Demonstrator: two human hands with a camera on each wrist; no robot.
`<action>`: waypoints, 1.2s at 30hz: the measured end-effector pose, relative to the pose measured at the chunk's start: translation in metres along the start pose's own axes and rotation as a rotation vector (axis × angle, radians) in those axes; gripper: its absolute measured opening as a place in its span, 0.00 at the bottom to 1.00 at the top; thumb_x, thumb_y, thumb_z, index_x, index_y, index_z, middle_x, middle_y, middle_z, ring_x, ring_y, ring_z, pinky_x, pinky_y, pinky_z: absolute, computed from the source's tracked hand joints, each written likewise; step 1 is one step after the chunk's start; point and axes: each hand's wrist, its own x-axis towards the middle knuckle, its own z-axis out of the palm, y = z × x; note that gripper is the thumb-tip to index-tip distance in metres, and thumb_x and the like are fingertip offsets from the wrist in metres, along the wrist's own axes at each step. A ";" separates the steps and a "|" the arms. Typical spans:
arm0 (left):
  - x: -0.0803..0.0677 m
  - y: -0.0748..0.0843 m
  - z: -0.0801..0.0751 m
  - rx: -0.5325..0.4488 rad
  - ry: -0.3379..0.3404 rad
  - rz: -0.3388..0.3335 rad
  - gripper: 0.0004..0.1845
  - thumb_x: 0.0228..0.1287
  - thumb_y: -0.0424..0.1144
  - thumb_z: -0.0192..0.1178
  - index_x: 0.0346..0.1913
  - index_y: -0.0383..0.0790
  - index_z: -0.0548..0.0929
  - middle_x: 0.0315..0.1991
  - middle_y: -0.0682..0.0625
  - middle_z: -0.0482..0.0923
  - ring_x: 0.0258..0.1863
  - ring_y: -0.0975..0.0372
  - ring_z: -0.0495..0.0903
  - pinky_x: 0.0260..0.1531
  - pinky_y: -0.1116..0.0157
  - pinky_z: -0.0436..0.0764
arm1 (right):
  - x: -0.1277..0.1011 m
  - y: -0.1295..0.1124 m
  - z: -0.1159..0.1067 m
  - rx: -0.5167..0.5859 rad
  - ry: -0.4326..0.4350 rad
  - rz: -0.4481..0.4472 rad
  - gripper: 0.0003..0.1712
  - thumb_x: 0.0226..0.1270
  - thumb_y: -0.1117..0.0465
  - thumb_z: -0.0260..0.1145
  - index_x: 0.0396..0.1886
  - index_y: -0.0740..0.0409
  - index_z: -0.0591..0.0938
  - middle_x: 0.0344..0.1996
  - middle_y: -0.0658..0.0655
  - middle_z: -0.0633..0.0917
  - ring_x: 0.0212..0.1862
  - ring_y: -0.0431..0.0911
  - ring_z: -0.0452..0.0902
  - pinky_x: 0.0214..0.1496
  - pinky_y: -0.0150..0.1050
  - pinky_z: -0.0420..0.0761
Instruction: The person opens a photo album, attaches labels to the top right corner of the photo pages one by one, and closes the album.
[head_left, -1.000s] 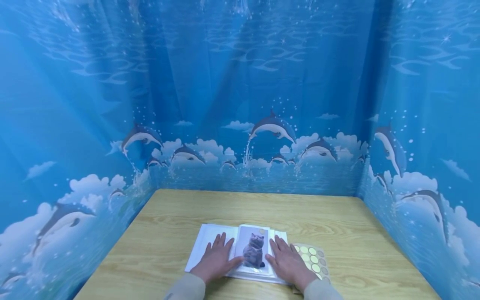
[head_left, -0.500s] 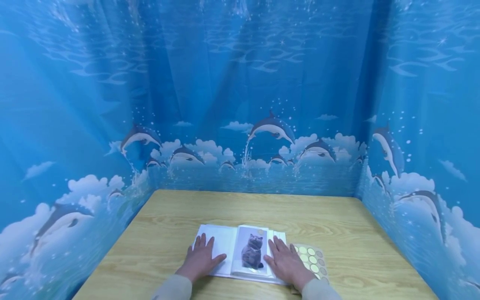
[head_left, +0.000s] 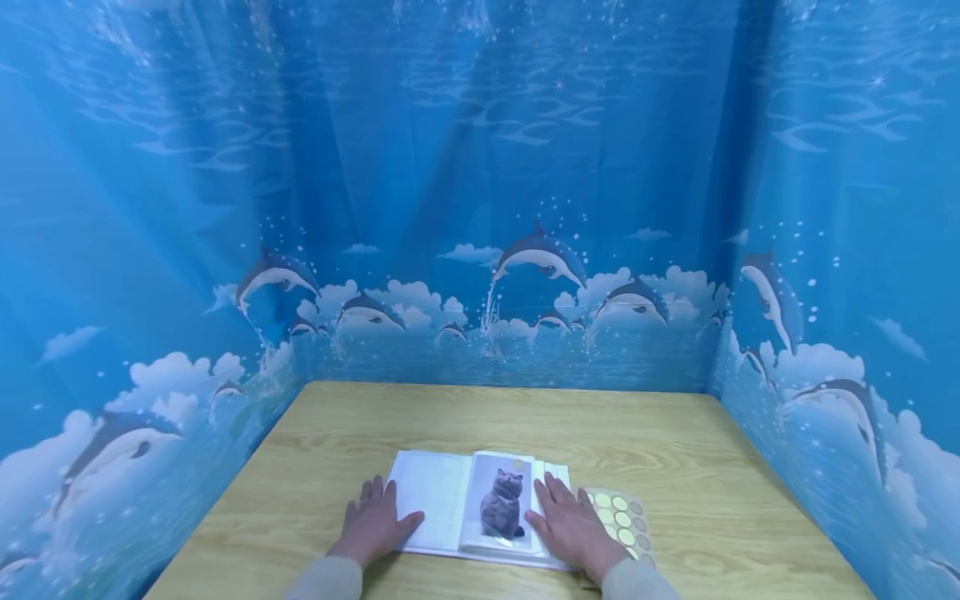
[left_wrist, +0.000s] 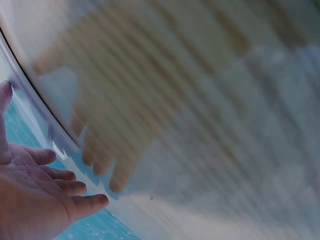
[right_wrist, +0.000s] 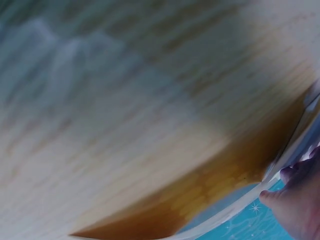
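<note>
A small white photo album (head_left: 429, 498) lies spread on the table, its raised stack of pages at the right. On top shows a photo of a grey cat (head_left: 504, 508), with a pale round sticker (head_left: 519, 465) near its upper right corner. My right hand (head_left: 572, 521) rests flat with straight fingers on the album's right side. Beside the album's left edge is my left hand (head_left: 373, 518), fingers extended and thumb over the blank left side. The left wrist view shows its spread fingers (left_wrist: 82, 204); part of the right hand (right_wrist: 300, 197) shows in the right wrist view.
A sheet of round yellow stickers (head_left: 622, 521) lies right of the album, partly hidden by my right hand. The wood-grain table (head_left: 480, 412) is enclosed by a blue curtain (head_left: 420, 167) printed with dolphins.
My left hand has slid left, off the cat photo and across the blank side to the album's left edge. My right hand stays in place on the right side.
</note>
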 end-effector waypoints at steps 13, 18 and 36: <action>-0.003 -0.003 -0.006 -0.015 0.001 -0.038 0.46 0.65 0.59 0.59 0.64 0.15 0.66 0.69 0.18 0.50 0.71 0.29 0.48 0.66 0.31 0.48 | -0.001 0.001 0.001 -0.010 0.008 -0.006 0.40 0.78 0.40 0.45 0.73 0.67 0.65 0.74 0.70 0.60 0.74 0.64 0.55 0.71 0.69 0.50; -0.002 -0.005 -0.008 -0.038 0.005 -0.055 0.45 0.67 0.59 0.57 0.63 0.15 0.67 0.69 0.17 0.49 0.71 0.29 0.47 0.66 0.31 0.47 | 0.000 0.001 0.001 -0.005 0.007 -0.004 0.40 0.78 0.39 0.45 0.73 0.66 0.64 0.74 0.69 0.60 0.74 0.64 0.55 0.72 0.69 0.50; 0.010 -0.007 -0.007 -0.181 -0.019 -0.126 0.44 0.66 0.58 0.59 0.62 0.15 0.68 0.68 0.16 0.51 0.70 0.27 0.46 0.65 0.29 0.43 | -0.001 0.000 0.000 -0.012 0.011 -0.011 0.39 0.79 0.40 0.45 0.73 0.67 0.64 0.73 0.70 0.60 0.74 0.64 0.55 0.72 0.69 0.51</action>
